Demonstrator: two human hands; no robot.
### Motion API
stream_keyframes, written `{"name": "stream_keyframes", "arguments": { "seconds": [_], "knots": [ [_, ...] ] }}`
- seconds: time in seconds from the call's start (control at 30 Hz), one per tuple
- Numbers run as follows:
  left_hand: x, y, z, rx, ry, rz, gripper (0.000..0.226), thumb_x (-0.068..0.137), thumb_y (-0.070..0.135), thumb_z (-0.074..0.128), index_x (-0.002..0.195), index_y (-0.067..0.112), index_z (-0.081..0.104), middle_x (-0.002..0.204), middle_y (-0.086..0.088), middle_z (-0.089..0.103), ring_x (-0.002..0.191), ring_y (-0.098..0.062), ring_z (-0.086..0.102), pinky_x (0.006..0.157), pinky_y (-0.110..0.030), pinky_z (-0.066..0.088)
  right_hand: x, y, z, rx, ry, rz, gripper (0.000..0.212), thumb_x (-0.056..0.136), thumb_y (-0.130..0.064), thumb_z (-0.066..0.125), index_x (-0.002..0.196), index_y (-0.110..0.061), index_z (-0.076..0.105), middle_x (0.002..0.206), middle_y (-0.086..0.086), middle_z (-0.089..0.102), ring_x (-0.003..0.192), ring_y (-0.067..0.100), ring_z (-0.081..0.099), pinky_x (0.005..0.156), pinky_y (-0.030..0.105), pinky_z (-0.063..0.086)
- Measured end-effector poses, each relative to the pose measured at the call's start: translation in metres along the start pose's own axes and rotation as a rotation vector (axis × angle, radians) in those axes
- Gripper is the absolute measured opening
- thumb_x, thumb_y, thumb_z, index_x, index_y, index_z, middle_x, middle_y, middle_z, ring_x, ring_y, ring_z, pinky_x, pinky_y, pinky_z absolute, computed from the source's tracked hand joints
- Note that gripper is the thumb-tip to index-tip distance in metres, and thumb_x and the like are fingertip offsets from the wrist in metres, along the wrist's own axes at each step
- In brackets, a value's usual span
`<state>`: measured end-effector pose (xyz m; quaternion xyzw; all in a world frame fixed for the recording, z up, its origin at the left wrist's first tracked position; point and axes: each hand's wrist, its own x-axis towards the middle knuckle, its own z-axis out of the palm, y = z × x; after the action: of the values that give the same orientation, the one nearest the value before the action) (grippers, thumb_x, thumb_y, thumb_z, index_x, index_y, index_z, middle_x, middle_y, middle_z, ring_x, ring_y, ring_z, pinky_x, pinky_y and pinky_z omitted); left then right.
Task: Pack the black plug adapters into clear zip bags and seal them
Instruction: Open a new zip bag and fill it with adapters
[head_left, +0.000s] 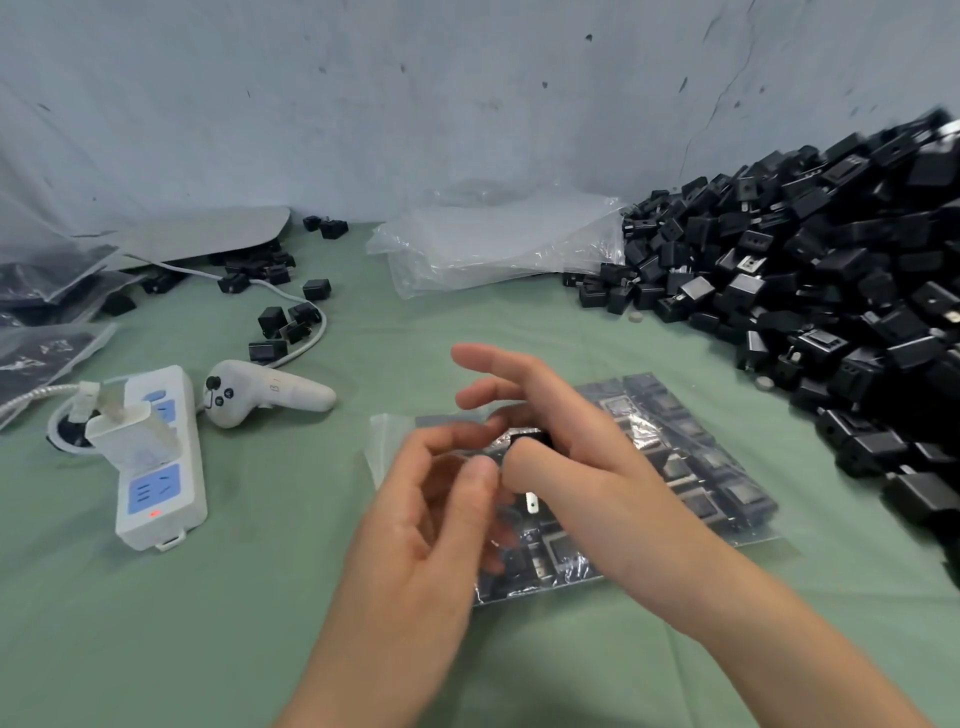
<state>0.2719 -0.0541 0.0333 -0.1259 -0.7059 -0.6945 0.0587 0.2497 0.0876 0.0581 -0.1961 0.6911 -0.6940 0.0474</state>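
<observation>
green cloth (260, 597) covers the table under a grey wall. far left of the zip bag (717, 478) sits a white power strip (161, 467), then a white controller (260, 395). my left hand (415, 530) curls at the bag's open lip, thumb and fingers pinching the clear film as far as i can tell. behind the bag lies a stack of empty bags (498, 244). my right hand (571, 457) pinches one black plug adapter (532, 439) between thumb and lower fingers, just over the bag's mouth, upper two fingers spread free. the bag lies flat, mostly filled. right of the bag rises the pile of adapters (831, 291). i judge the adapter light, hard and smooth, best held by its flat sides, clear of the blades. the film looks limp and slippery, so grip it at the stiffer zip edge.
</observation>
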Motion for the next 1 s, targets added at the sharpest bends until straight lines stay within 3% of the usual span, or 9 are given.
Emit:
{"name": "stream_keyframes", "arguments": {
  "seconds": [0.07,0.17,0.3,0.5,0.6,0.67,0.8,0.9,1.0],
  "knots": [
    [-0.001,0.001,0.001,-0.022,-0.047,-0.007,0.025,0.092,0.032,0.050,0.111,0.036,0.066,0.085,-0.007,0.068,0.069,-0.018,0.065,0.061,-0.027,0.055,0.000,0.000,0.002,0.063,-0.001,0.009,0.061,0.078,-0.007,0.044,0.121,-0.046,0.064,0.115,-0.011,0.059,0.072,0.018,0.055,0.057,0.031,0.053],
    [0.000,0.002,0.000,-0.009,-0.110,-0.025,0.034,0.086,0.032,0.061,0.116,0.046,0.065,0.086,-0.001,0.066,0.071,-0.015,0.064,0.065,-0.023,0.053,0.000,-0.001,-0.001,0.111,0.005,0.023,0.063,0.074,-0.005,0.043,0.119,-0.043,0.067,0.115,-0.009,0.061,0.075,0.008,0.060,0.056,0.028,0.053],
    [-0.003,-0.004,0.003,0.073,-0.118,-0.019,0.050,0.074,0.039,0.074,0.119,0.054,0.058,0.096,0.002,0.066,0.085,-0.018,0.069,0.075,-0.029,0.057,-0.002,-0.003,-0.001,0.098,-0.031,0.046,0.062,0.074,-0.006,0.046,0.116,-0.047,0.068,0.118,-0.012,0.061,0.077,0.004,0.059,0.069,0.019,0.052],
    [0.002,-0.007,-0.004,0.237,0.013,0.114,0.042,0.072,0.053,0.066,0.114,0.049,0.060,0.099,0.011,0.070,0.083,-0.015,0.068,0.070,-0.016,0.052,-0.004,-0.006,0.005,0.089,-0.055,0.040,0.059,0.091,0.009,0.050,0.122,-0.037,0.067,0.124,-0.008,0.062,0.086,0.001,0.063,0.078,0.013,0.049],
    [0.003,-0.006,-0.007,0.196,0.071,0.141,0.039,0.073,0.052,0.069,0.110,0.044,0.062,0.098,0.008,0.067,0.084,-0.017,0.068,0.070,-0.023,0.056,-0.002,-0.006,0.005,0.116,-0.027,0.042,0.044,0.092,-0.004,0.059,0.121,-0.035,0.068,0.116,-0.008,0.068,0.097,0.002,0.068,0.082,0.013,0.050],
    [0.003,-0.005,-0.010,0.195,0.106,0.149,0.038,0.074,0.051,0.069,0.110,0.044,0.061,0.098,0.007,0.064,0.085,-0.020,0.069,0.069,-0.028,0.058,-0.002,-0.005,0.006,0.105,-0.037,0.056,0.037,0.097,-0.008,0.060,0.121,-0.034,0.067,0.098,-0.009,0.073,0.098,0.003,0.069,0.083,0.015,0.052],
    [0.004,-0.007,-0.011,0.288,0.142,0.176,0.031,0.079,0.047,0.071,0.107,0.057,0.060,0.097,0.011,0.064,0.083,-0.012,0.067,0.067,-0.018,0.054,0.000,0.000,0.007,0.085,-0.038,0.087,0.033,0.099,-0.010,0.059,0.120,-0.034,0.067,0.093,-0.011,0.075,0.105,0.005,0.069,0.090,0.017,0.053],
    [0.004,-0.010,-0.011,0.279,0.139,0.158,0.036,0.077,0.047,0.068,0.109,0.061,0.060,0.099,0.012,0.065,0.085,-0.015,0.069,0.072,-0.034,0.060,0.002,0.004,0.004,0.117,-0.030,0.100,0.035,0.097,-0.011,0.061,0.122,-0.034,0.068,0.095,-0.009,0.076,0.104,0.004,0.070,0.084,0.013,0.053],
    [0.004,-0.013,-0.010,0.267,0.158,0.158,0.036,0.078,0.042,0.069,0.110,0.057,0.061,0.100,0.012,0.069,0.086,-0.015,0.071,0.072,-0.040,0.060,0.005,0.012,0.001,0.120,0.004,0.111,0.034,0.091,-0.024,0.063,0.120,-0.039,0.069,0.109,0.001,0.075,0.111,0.012,0.069,0.098,0.026,0.053]
  ]
}}
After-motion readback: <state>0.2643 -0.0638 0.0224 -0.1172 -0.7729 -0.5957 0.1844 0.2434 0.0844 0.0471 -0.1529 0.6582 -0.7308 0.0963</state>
